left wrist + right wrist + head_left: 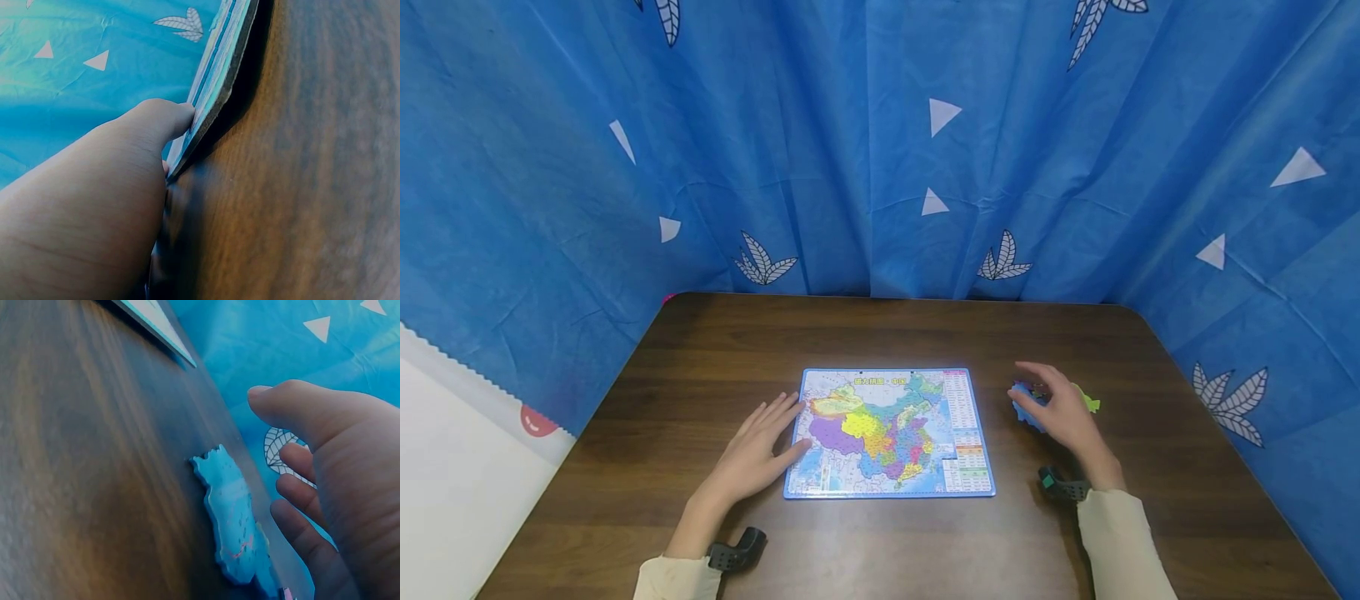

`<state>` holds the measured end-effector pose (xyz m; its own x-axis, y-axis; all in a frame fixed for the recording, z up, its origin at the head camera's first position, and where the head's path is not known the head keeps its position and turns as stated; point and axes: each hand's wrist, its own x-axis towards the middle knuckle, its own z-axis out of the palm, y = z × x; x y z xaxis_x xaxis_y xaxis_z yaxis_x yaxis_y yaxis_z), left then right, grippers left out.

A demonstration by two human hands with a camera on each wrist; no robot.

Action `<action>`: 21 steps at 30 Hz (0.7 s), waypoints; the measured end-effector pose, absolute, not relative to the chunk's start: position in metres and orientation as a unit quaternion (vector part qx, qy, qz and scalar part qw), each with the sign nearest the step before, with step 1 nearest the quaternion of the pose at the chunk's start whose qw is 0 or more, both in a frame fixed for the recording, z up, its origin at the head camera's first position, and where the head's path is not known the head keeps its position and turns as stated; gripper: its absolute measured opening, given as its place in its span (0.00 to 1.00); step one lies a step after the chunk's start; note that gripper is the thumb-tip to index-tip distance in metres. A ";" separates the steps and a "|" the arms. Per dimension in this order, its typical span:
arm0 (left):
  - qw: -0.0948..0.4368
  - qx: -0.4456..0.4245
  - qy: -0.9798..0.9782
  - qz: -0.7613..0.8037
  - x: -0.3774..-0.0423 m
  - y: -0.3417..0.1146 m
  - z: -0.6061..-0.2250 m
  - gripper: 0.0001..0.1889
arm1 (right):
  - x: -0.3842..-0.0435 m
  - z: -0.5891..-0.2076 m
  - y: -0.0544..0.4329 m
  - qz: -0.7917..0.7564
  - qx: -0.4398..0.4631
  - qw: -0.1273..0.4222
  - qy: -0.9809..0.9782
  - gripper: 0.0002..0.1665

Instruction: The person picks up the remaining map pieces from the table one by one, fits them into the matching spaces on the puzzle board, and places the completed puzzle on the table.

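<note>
A map puzzle board with a blue border and coloured regions lies on the wooden table. My left hand rests at its left edge, fingers extended and thumb tip on the border; in the left wrist view the thumb presses the board's edge. To the right of the board, my right hand hovers over a small group of puzzle pieces with its fingers apart, holding nothing. A blue piece and a green piece show around it. The blue piece lies below the thumb in the right wrist view.
The brown table extends around the board. Behind it and along the sides hangs a blue curtain with white leaf and triangle prints. Each wrist wears a black camera band, one at the left wrist.
</note>
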<state>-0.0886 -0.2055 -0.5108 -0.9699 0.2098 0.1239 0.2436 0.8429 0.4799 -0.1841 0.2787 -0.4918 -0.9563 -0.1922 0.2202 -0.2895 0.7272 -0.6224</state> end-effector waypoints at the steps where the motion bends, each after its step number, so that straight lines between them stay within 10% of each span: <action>1: 0.033 -0.118 -0.959 -0.254 -0.089 -0.206 -0.511 0.39 | -0.184 -0.493 0.279 0.346 0.131 0.070 -0.926 0.35; 21: 0.051 -0.125 -0.958 -0.254 -0.087 -0.206 -0.511 0.38 | -0.184 -0.500 0.289 0.333 0.078 0.046 -0.939 0.42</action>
<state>-0.0872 -0.2061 -0.5113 -0.9634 0.2141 0.1610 0.2658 0.8392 0.4744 -0.1837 0.2890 -0.4998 -0.9837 -0.1155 0.1379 -0.1766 0.7662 -0.6178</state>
